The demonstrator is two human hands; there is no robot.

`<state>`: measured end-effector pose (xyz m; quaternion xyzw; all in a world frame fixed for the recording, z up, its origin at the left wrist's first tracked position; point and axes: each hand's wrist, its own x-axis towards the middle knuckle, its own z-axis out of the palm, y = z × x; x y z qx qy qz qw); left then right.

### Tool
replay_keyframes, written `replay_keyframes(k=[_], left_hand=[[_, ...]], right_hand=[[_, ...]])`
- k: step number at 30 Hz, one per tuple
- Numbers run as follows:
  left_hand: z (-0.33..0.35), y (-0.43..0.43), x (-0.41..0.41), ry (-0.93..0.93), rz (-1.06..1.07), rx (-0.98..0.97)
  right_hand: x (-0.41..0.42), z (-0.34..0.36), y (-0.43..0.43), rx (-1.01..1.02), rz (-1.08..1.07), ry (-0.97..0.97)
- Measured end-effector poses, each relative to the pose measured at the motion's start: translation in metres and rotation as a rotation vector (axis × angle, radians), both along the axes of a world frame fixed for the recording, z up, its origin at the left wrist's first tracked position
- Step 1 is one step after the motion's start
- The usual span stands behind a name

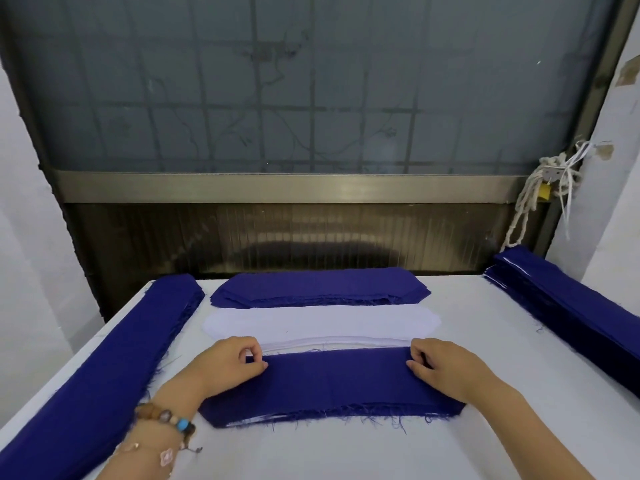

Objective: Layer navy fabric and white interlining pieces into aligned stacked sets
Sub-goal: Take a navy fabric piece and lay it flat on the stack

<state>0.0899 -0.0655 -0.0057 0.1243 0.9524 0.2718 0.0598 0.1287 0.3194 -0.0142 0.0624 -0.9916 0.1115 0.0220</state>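
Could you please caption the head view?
Left hand and right hand pinch far corners of the navy piece beside white interlining.

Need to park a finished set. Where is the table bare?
Bare table lies nearest you, before the navy piece, and between it and the right navy stack. Crowded: the centre, where far navy stack, white interlining stack and that piece sit close.

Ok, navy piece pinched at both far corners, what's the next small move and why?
Probably slide the navy piece slightly nearer: left hand and right hand pinch its far corners, and white interlining peeks out at its near edge.
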Motion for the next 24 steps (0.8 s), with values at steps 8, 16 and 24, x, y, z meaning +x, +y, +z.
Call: replay_keyframes(k=[8,16,24], left_hand=[[0.012,0.067,-0.043,0.418,0.282,0.066],[-0.026,0.101,-0.073,0.492,0.248,0.003],[-0.036,0.096,-0.079,0.555,0.197,-0.037]], right_hand=[[-0.048,0.011,-0.040,-0.107,-0.082,0.208],[-0.103,-0.004,-0.101,-0.249,-0.013,0.233],[-0.115,-0.023,-0.100,-0.188,-0.068,0.282]])
